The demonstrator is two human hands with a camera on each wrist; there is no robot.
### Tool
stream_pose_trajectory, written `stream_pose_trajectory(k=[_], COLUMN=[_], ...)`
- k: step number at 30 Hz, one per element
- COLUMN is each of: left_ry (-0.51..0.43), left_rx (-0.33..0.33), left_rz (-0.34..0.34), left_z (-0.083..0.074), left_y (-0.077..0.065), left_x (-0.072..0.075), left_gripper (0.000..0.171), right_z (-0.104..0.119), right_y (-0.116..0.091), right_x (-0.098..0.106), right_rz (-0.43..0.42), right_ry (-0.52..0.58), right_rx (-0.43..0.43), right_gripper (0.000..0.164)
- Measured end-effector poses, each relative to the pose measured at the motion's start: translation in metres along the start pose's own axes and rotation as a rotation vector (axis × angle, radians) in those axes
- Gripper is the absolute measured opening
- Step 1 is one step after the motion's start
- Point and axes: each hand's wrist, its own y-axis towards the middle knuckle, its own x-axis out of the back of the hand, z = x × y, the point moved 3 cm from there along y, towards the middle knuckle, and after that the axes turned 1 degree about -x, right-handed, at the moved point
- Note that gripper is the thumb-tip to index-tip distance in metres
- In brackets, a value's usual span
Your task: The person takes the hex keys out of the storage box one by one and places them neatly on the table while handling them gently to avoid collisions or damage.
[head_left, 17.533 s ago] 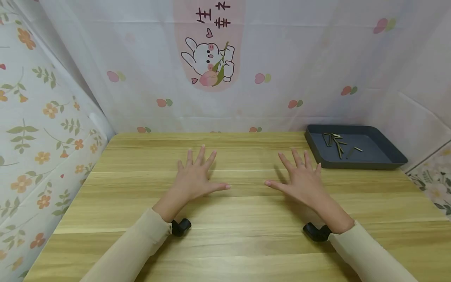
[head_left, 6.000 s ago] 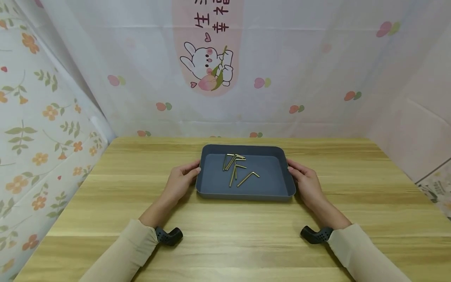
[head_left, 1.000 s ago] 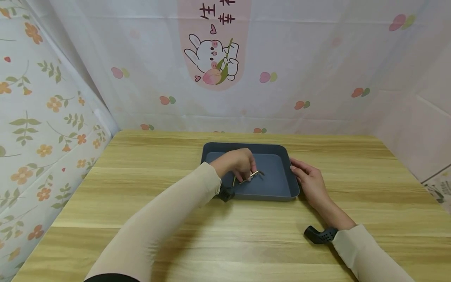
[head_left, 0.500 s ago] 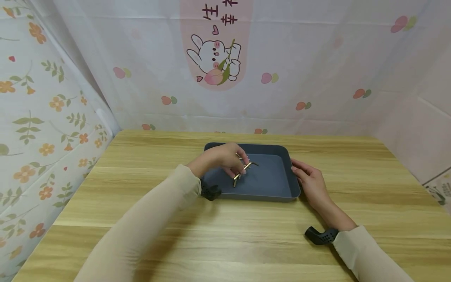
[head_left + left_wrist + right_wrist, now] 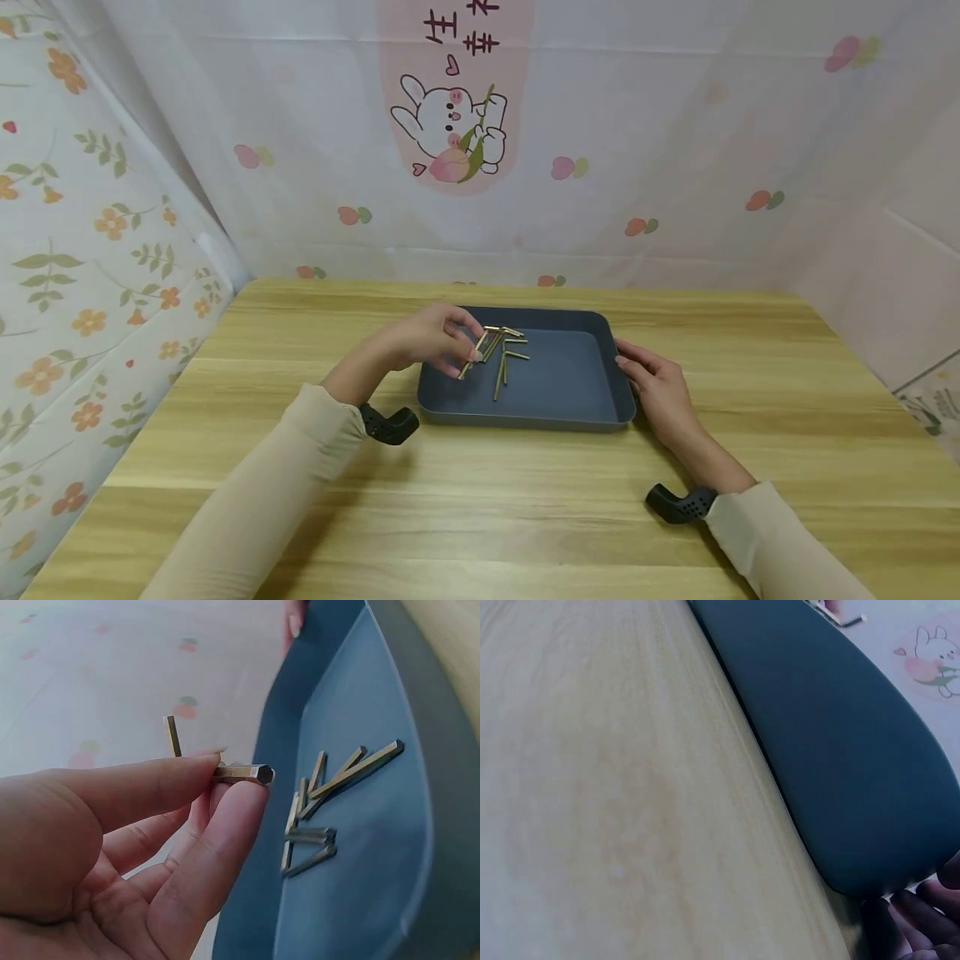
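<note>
A brass-coloured hex key (image 5: 241, 774) is pinched between the thumb and fingers of my left hand (image 5: 429, 337). Its short bent end points up behind the fingers in the left wrist view. This hand is over the left end of a dark grey-blue tray (image 5: 525, 420). Several more brass hex keys (image 5: 498, 379) lie loosely overlapped on the tray's floor, just right of the hand. At the tray's right end, my right hand (image 5: 663, 390) holds the wall, thumb at the rim. In the right wrist view its fingers (image 5: 926, 915) are partly cut off beside the tray's corner.
The tray stands on a wooden table (image 5: 525, 508). A printed white cloth (image 5: 322, 125) hangs behind the table, and a flowered cloth (image 5: 90, 275) is on the left. A black wrist device (image 5: 390, 425) sticks out below the left hand.
My left hand first reached among the hex keys, then lifted one and moved left with it. Earlier the tray came from the right to the middle. The right hand stays at the tray.
</note>
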Motion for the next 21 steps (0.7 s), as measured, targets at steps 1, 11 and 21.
stream_pose_trajectory(k=[1,11,21], left_ry=[-0.001,-0.045,-0.036], left_rx=[-0.008,-0.032,0.022], left_rz=[-0.007,-0.142,-0.227], left_z=[0.002,0.028,0.047], left_y=[-0.004,-0.034,-0.042], left_x=[0.003,0.035,0.054], left_gripper=[0.036,0.037,0.034], right_z=[0.0,-0.001,0.001], right_y=[0.0,0.001,0.0], right_x=[0.0,-0.003,-0.002], right_rz=[0.002,0.001,-0.031], right_ry=[0.004,0.013,-0.028], right_rx=[0.001,-0.003,0.008], right_gripper=[0.053,0.053,0.051])
